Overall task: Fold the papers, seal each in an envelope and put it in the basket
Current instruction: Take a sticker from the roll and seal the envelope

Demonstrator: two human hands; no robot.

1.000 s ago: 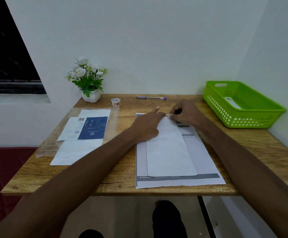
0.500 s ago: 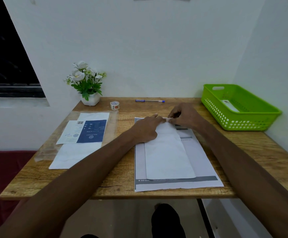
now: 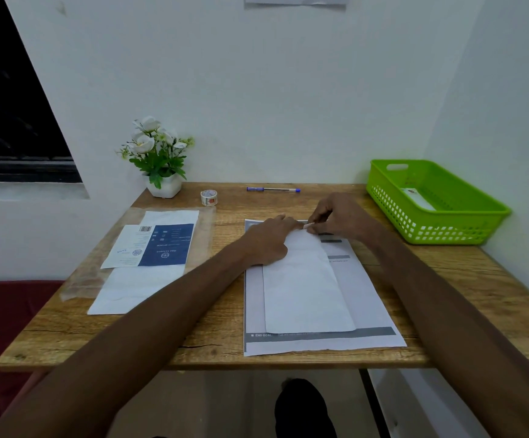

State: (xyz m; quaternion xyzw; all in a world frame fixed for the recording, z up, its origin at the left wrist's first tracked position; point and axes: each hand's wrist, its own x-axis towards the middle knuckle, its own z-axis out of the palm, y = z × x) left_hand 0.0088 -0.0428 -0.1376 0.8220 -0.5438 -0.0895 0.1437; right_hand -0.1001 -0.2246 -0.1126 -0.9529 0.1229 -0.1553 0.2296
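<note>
White walls back a wooden table (image 3: 225, 327); on it a white envelope (image 3: 304, 289) lies over a printed sheet (image 3: 370, 298); left hand (image 3: 268, 241) presses flat on the envelope's far end; right hand (image 3: 340, 218) pinches its flap strip at 12 o'clock; green basket (image 3: 440, 229) sits at 2 o'clock.

envelope (image 3: 307, 292): white, flat, lengthwise on printed sheet (image 3: 367, 298) at tabletop's front edge | basket (image 3: 440, 229): green, perforated, back right corner, holding one envelope (image 3: 417, 199)
</note>
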